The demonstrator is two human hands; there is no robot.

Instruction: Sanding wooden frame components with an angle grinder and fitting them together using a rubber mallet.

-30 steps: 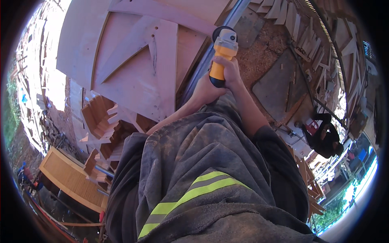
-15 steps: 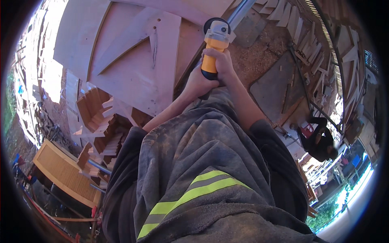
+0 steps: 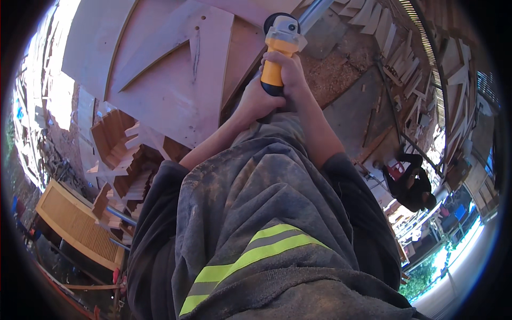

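Observation:
Both hands hold a yellow angle grinder (image 3: pixel 272 73) with a silver head and a dark round disc at its far end. My right hand (image 3: pixel 289 72) is closed around the body from the right, just behind the head. Lower down, my left hand (image 3: pixel 257 101) wraps the black rear end from the left. The grinder points away from me, its disc close to the pale wooden panel (image 3: pixel 176 114) and a metal tube (image 3: pixel 314 15). Whether the disc touches anything cannot be made out.
Stepped brown wood pieces (image 3: pixel 110 140) and a slatted wooden frame (image 3: pixel 74 226) stand at left. A dark flat board (image 3: pixel 349 114) lies on the right, with scrap planks (image 3: pixel 386 40) beyond. Another person (image 3: pixel 413 184) in dark clothes is at the far right.
The grinder and both hands have shifted slightly up and left in the picture. The surroundings have also slid a little to the left. Both hands keep their hold.

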